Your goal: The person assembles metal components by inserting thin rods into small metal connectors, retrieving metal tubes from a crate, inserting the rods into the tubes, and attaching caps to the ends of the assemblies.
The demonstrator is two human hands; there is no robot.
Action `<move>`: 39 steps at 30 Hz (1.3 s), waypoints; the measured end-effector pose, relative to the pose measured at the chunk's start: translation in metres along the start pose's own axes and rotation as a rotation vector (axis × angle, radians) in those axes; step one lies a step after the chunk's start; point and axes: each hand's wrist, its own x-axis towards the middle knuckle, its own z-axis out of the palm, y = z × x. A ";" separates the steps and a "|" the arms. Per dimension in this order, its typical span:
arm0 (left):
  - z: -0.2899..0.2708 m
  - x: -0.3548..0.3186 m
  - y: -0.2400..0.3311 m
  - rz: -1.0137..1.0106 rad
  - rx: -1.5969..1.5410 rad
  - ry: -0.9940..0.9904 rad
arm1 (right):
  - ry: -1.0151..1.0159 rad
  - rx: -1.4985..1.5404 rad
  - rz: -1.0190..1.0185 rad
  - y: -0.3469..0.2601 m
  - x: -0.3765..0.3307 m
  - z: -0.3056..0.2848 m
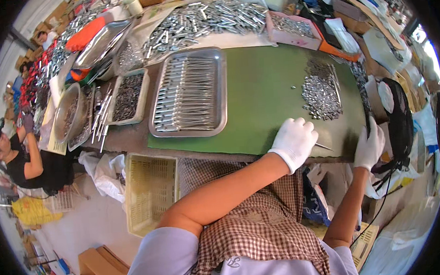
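The left hand [295, 141] hides part of a pointed rod [324, 147].

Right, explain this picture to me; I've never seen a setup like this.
There is no machine: the white-gloved left hand and right hand are human, seen from above by a head-worn camera. Its wide fisheye lens bends straight edges. On the green work surface lie a metal tray with slender metal rods in rows, and a pile of small metal pieces. The left hand is curled, apparently holding a thin pointed rod. Whether the right hand, near the surface's right edge, holds anything is unclear.
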 end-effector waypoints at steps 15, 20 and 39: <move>-0.172 -0.072 -0.238 -0.489 0.323 -0.203 | -0.035 0.411 0.182 -0.032 -0.015 0.009; -0.170 -0.076 -0.233 -0.468 0.461 -0.286 | 0.163 0.546 0.220 -0.029 -0.028 0.007; -0.138 -0.070 -0.358 -0.495 0.475 -0.095 | 0.226 -0.106 0.755 0.126 -0.305 -0.152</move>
